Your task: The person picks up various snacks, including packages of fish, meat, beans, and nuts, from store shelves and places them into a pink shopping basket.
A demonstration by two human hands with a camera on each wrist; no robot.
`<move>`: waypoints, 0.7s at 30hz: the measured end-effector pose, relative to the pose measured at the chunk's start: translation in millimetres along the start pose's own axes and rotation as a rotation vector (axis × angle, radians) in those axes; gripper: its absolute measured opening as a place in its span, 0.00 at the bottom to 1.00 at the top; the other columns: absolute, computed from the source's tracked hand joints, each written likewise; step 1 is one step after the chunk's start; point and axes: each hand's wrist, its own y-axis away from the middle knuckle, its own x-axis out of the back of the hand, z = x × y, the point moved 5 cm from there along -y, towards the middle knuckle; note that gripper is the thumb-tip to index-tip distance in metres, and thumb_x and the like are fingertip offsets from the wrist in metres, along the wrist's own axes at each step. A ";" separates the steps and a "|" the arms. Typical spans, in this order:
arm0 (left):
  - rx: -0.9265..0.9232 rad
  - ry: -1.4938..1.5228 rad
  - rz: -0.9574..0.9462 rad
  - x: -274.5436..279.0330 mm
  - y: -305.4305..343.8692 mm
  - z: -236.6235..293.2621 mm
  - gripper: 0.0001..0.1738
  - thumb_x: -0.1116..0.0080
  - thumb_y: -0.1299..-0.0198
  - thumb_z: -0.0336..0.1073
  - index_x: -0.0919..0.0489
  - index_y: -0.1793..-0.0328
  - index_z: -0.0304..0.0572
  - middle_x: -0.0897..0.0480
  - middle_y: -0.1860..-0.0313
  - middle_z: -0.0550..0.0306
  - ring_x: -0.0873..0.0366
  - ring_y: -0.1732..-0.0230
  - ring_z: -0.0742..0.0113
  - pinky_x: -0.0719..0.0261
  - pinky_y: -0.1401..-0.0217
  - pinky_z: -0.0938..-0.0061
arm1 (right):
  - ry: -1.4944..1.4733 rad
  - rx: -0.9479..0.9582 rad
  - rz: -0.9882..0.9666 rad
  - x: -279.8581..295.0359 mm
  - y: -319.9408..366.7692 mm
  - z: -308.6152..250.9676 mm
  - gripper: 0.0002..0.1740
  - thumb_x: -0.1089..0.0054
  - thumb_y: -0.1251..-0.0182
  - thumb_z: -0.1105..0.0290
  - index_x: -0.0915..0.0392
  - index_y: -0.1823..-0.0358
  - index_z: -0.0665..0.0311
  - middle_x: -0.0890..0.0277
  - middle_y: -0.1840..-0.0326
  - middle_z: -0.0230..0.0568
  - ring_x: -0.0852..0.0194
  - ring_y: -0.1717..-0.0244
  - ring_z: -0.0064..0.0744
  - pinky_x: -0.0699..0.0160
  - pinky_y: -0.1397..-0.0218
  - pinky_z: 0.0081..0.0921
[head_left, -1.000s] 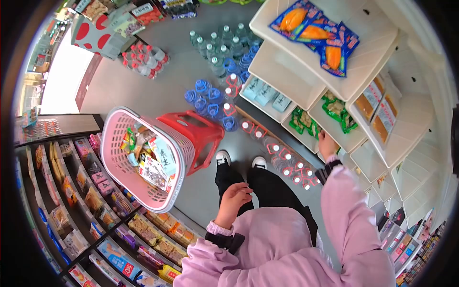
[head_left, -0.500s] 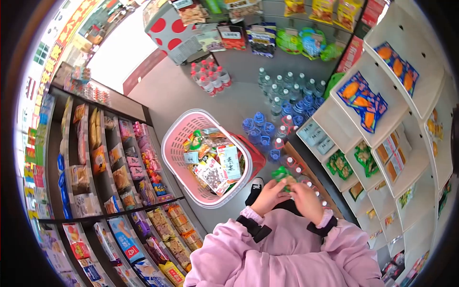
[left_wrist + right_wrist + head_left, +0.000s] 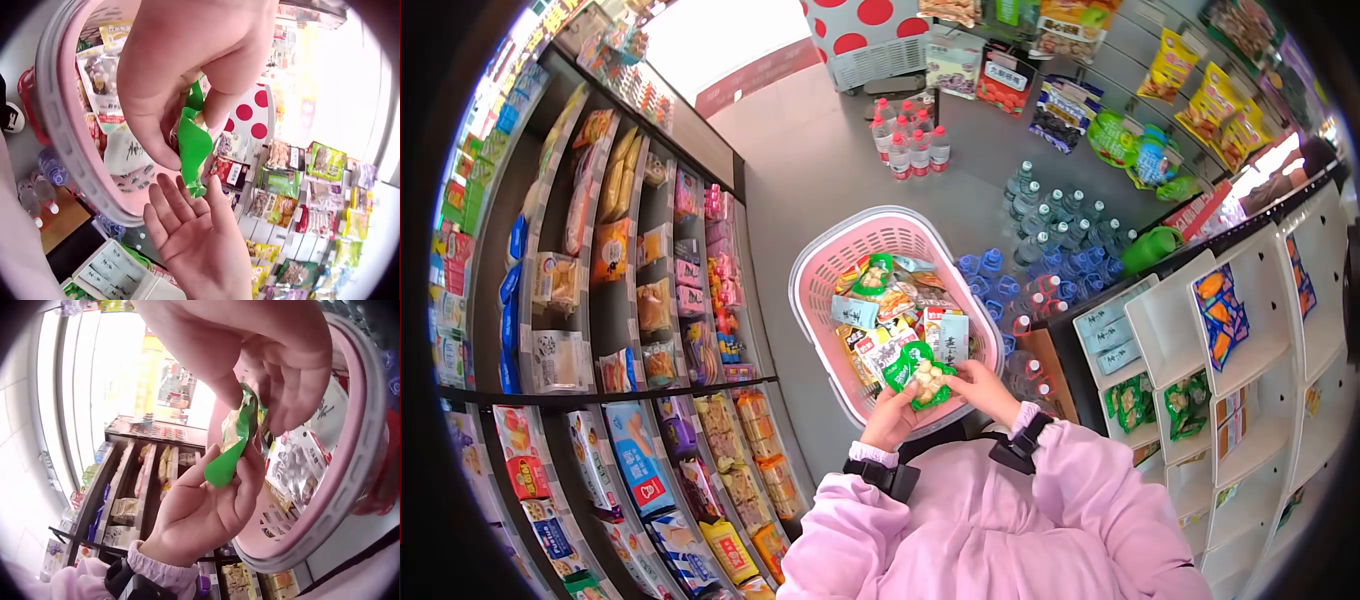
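A small green snack packet (image 3: pixel 925 378) with pale nut-like pieces showing through its window is held between both hands, over the near part of the pink basket (image 3: pixel 812 290). My left hand (image 3: pixel 887 418) pinches one side, thumb and fingers curled round it in the left wrist view. On the other side, my right hand (image 3: pixel 988 392) holds the packet's edge between thumb and fingertips; in the right wrist view the green wrapper (image 3: pixel 228 464) hangs between the two hands. Inside the basket lie another green packet (image 3: pixel 873 275), a pale blue packet (image 3: pixel 855 311) and a white pouch (image 3: pixel 890 352).
Shelves of packaged snacks (image 3: pixel 615 250) line the left side. On the right stand white bins (image 3: pixel 1165 330) with green packets (image 3: pixel 1187 403) and blue bags (image 3: pixel 1220 312). Bottles (image 3: pixel 1040 215) and a red-capped bottle pack (image 3: pixel 912 140) sit on the floor beyond the basket.
The right hand has come from the bin with a green packet, and both hands have moved left with it over the basket. The head view has turned toward the basket.
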 end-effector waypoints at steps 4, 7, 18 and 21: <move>-0.018 0.005 0.117 37.6 -15.7 17.8 0.17 0.55 0.41 0.26 0.37 0.44 0.39 0.29 0.47 0.52 0.30 0.47 0.59 0.27 0.47 0.59 | -0.201 -0.239 -0.108 -36.9 -31.5 5.6 0.18 0.43 0.47 0.66 0.29 0.59 0.74 0.26 0.76 0.41 0.28 0.78 0.29 0.29 0.75 0.27; -0.075 0.069 0.245 61.5 -23.8 25.0 0.16 0.56 0.42 0.24 0.37 0.47 0.33 0.29 0.49 0.51 0.29 0.48 0.59 0.27 0.47 0.60 | 0.091 -0.160 -0.126 -57.5 -61.8 17.9 0.12 0.45 0.44 0.72 0.27 0.61 0.72 0.28 0.76 0.34 0.30 0.78 0.20 0.32 0.77 0.19; -0.133 0.154 0.369 101.4 -33.5 21.4 0.17 0.58 0.47 0.17 0.38 0.49 0.27 0.31 0.53 0.43 0.27 0.56 0.54 0.26 0.50 0.64 | 0.277 -0.097 -0.080 -99.1 -92.5 39.3 0.19 0.44 0.51 0.73 0.28 0.55 0.69 0.24 0.66 0.47 0.25 0.63 0.35 0.27 0.60 0.27; -0.162 0.095 0.350 102.5 -27.5 22.7 0.23 0.57 0.49 0.16 0.41 0.45 0.32 0.30 0.55 0.44 0.27 0.57 0.55 0.25 0.53 0.66 | 0.103 -0.137 -0.257 -104.2 -83.9 42.4 0.22 0.47 0.48 0.76 0.33 0.49 0.71 0.25 0.63 0.47 0.26 0.61 0.32 0.27 0.59 0.26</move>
